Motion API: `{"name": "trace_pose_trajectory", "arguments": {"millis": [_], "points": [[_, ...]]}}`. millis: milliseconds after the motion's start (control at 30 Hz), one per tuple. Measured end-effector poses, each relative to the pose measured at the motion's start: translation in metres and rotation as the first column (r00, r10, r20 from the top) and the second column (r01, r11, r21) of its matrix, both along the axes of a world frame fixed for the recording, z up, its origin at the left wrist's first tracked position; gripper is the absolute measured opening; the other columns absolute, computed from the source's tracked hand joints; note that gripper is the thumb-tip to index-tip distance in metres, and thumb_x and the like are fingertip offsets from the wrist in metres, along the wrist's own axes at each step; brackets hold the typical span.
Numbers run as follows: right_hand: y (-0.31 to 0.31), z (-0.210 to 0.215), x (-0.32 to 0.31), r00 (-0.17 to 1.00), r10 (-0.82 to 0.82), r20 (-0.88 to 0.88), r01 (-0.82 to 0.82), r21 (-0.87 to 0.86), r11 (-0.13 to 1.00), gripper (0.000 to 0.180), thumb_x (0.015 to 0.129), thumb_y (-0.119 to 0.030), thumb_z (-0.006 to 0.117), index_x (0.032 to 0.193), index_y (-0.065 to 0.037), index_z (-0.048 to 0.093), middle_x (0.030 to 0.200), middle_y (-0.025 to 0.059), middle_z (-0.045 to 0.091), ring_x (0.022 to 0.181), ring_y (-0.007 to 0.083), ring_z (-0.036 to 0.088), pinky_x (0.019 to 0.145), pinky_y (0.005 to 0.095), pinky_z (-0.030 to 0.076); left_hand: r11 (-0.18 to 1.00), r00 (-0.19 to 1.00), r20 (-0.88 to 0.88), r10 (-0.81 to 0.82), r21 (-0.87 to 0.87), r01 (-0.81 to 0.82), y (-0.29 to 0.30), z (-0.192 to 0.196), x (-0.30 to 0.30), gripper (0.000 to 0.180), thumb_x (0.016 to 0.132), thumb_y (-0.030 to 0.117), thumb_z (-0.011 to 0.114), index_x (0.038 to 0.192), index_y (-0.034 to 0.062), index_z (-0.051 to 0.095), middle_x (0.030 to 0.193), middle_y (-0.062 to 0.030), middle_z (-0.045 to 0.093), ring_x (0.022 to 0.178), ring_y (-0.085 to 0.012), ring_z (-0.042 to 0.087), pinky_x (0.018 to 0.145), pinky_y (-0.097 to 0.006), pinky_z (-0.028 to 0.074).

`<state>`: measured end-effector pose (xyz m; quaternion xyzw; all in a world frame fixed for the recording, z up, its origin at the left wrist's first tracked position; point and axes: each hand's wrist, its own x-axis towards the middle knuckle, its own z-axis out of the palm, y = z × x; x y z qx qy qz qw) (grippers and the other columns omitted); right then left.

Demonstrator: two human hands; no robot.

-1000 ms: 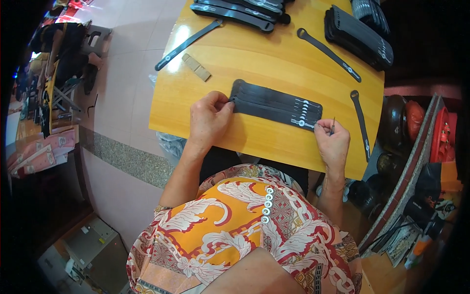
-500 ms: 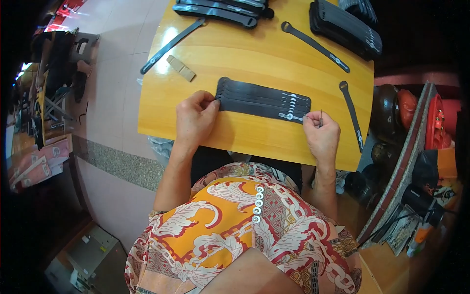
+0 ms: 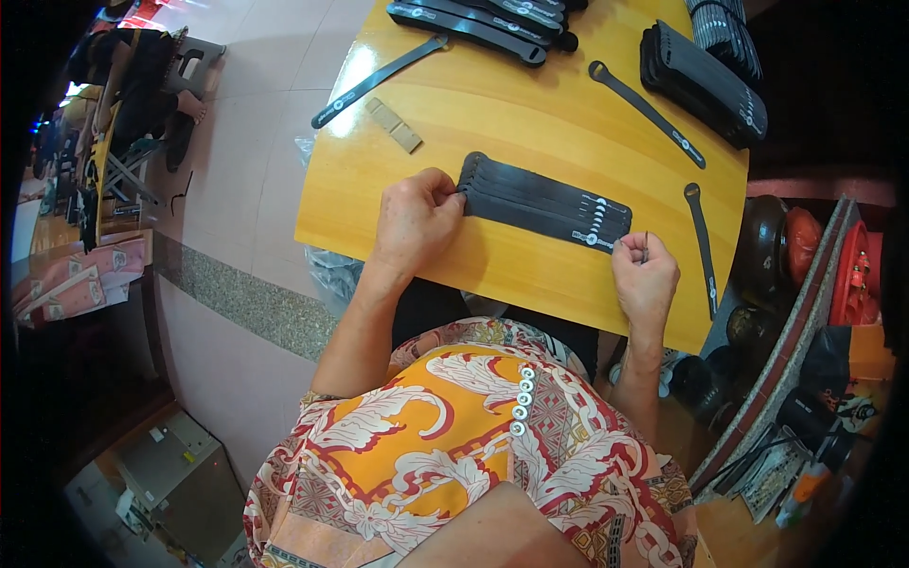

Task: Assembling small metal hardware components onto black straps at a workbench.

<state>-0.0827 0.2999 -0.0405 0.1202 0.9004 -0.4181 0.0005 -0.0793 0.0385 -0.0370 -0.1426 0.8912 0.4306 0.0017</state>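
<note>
Two hands work one fanned stack of black strips (image 3: 544, 201) lying flat near the table's centre. The left hand (image 3: 414, 220) pinches its rounded end; the right hand (image 3: 646, 280), at three o'clock of it, pinches something thin at the printed end. The strips look light, flat, matte and flexible, best gripped by their ends. The yellow wooden table (image 3: 492, 114) is glossy.

Glossy wooden table (image 3: 530, 114), matt black strips (image 3: 540, 201)
</note>
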Motion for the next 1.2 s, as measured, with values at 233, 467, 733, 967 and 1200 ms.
{"name": "trace_pose_trajectory", "arguments": {"millis": [233,467,733,967,1200], "points": [[-0.007,0.007,-0.005,0.999,0.03,0.027,-0.034,0.137,0.99,0.017,0.073,-0.01,0.063,0.084,-0.001,0.054,0.062,0.0137,0.06,0.058,0.0285,0.061,0.055,0.0358,0.047,0.976,0.995,0.071,-0.065,-0.202,0.078,-0.008,0.007,-0.001,0.019,0.073,0.018,0.067,0.074,-0.0005,0.061,0.064,-0.0188,0.059,0.063,-0.0359,0.059,0.059,-0.039,0.048],[0.002,0.005,-0.003,0.996,0.081,0.027,-0.081,0.015,0.997,0.015,0.076,-0.009,0.064,0.084,-0.001,0.055,0.061,0.0122,0.057,0.054,0.0194,0.057,0.053,0.0315,0.045,0.992,0.99,0.105,-0.098,-0.07,0.106,-0.022,0.012,0.006,0.018,0.076,0.016,0.066,0.078,-0.001,0.061,0.066,-0.0177,0.061,0.062,-0.0306,0.061,0.058,-0.037,0.047],[-0.02,0.009,-0.009,0.935,0.316,-0.163,-0.289,0.169,0.942,0.007,0.081,-0.007,0.057,0.082,-0.001,0.053,0.067,0.0174,0.056,0.062,0.0347,0.057,0.055,0.0365,0.044,0.973,0.962,-0.252,-0.106,0.171,0.152,0.004,-0.013,-0.005,0.01,0.085,0.007,0.058,0.09,-0.0012,0.057,0.067,-0.0045,0.058,0.057,-0.0083,0.054,0.053,-0.023,0.044],[-0.004,0.005,-0.01,0.959,0.243,-0.146,-0.252,-0.047,0.966,0.012,0.083,-0.01,0.058,0.085,0.001,0.054,0.066,0.0144,0.056,0.06,0.0243,0.056,0.056,0.032,0.044,0.893,0.996,-0.084,-0.013,0.448,0.05,-0.001,-0.01,-0.003,0.012,0.087,0.01,0.057,0.093,-0.0008,0.057,0.067,-0.0032,0.056,0.057,-0.0086,0.054,0.051,-0.022,0.044],[0.059,0.018,-0.009,0.96,0.007,-0.28,0.053,0.207,0.977,0.017,0.084,-0.009,0.058,0.096,0.002,0.06,0.079,0.0151,0.061,0.072,0.0274,0.059,0.065,0.0334,0.047,0.87,0.944,-0.328,0.042,0.477,0.127,-0.004,-0.017,0.025,0.014,0.085,0.003,0.058,0.098,-0.0025,0.058,0.075,-0.0026,0.058,0.063,-0.0075,0.053,0.056,-0.02,0.043]]}}
